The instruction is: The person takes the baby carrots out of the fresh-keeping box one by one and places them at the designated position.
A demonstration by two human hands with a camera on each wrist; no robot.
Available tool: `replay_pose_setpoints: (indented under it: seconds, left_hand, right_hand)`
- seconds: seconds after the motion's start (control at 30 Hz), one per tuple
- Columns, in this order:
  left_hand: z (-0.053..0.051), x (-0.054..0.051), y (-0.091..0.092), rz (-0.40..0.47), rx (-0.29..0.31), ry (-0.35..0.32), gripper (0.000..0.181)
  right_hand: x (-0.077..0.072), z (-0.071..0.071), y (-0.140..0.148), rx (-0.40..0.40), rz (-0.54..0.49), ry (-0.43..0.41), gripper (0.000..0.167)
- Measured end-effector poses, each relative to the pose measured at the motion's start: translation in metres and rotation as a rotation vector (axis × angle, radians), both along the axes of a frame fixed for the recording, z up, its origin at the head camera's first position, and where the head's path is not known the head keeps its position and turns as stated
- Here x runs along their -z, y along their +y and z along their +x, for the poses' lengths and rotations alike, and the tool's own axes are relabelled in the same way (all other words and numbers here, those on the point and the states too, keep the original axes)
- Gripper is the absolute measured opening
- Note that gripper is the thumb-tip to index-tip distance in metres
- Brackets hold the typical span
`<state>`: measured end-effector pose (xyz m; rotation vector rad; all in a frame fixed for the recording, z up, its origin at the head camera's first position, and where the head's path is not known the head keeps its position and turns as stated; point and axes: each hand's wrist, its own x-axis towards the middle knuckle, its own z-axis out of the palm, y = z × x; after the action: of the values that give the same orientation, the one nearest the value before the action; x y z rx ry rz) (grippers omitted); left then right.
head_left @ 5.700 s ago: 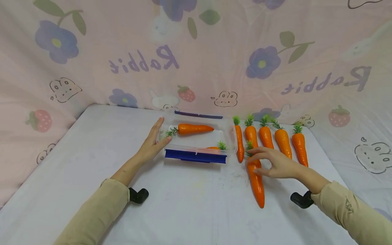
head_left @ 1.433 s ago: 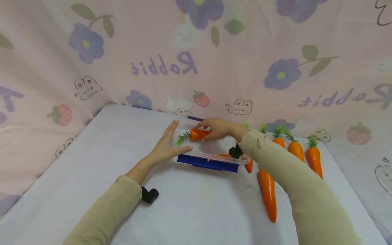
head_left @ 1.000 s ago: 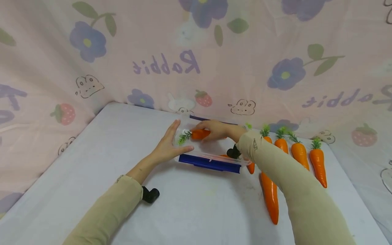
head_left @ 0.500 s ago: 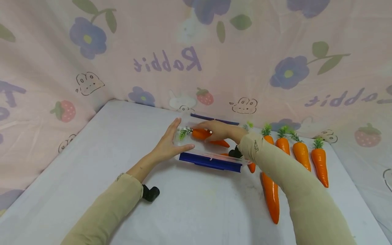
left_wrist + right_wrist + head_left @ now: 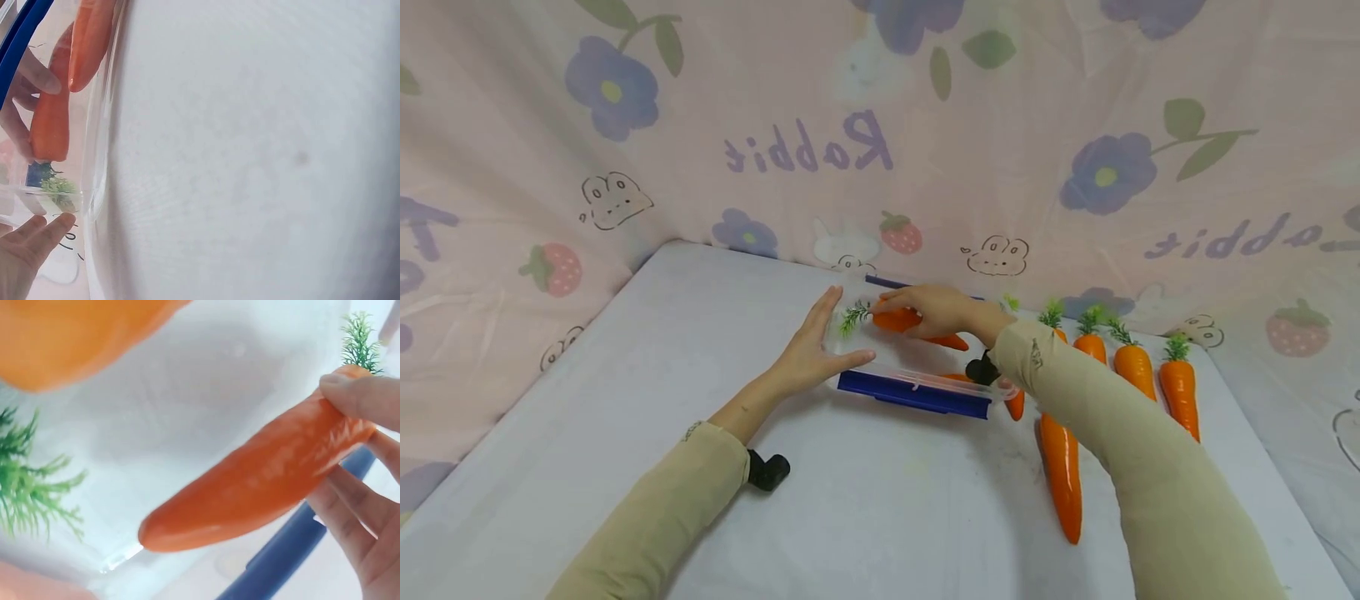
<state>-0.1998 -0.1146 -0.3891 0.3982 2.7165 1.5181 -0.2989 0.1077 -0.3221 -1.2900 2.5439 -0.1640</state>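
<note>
A clear plastic box (image 5: 891, 354) with blue clip flaps (image 5: 913, 395) stands near the back of the white table. My right hand (image 5: 943, 308) reaches over its far side and pinches a toy carrot (image 5: 244, 481) near the leafy end, thumb against fingers. Its tip points right and its green leaves (image 5: 854, 317) lie toward the box's left end. Another carrot (image 5: 90, 47) is inside along the front wall, mostly hidden in the head view. At the box's left end my left hand (image 5: 805, 358) rests with fingers and thumb spread straight.
Right of the box, a row of carrots (image 5: 1135, 371) lies leaves-back, partly hidden by my right sleeve (image 5: 1112, 433). One long carrot (image 5: 1062, 483) sits closer to the front. A printed cloth (image 5: 805, 83) rises behind the table. Each wrist carries a black camera mount (image 5: 769, 472).
My right hand has left the front carrot on the table and gripped the one lying in the box. In the last half second that carrot has shifted slightly right. The left hand stays put.
</note>
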Motion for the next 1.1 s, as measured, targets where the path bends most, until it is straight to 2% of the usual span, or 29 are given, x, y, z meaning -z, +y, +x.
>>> replay_pose_setpoints:
  seconds: [0.37,0.57,0.9,1.1]
  left_hand:
    - [0.001,-0.001,0.001,-0.003,0.001,-0.020,0.104]
    - [0.001,-0.001,0.001,0.002,0.000,-0.034,0.105]
    - [0.000,-0.001,0.001,-0.009,-0.001,-0.026,0.106]
    - [0.000,-0.002,-0.001,-0.044,-0.005,-0.010,0.106]
  right_hand:
    - [-0.017,0.009,0.008,-0.008,-0.038,0.059,0.057]
    - [-0.023,0.013,0.012,-0.010,-0.043,0.064,0.055]
    - [-0.028,0.022,0.018,0.007,-0.057,0.092,0.056]
    - [-0.037,0.029,0.023,0.005,-0.089,0.110,0.058]
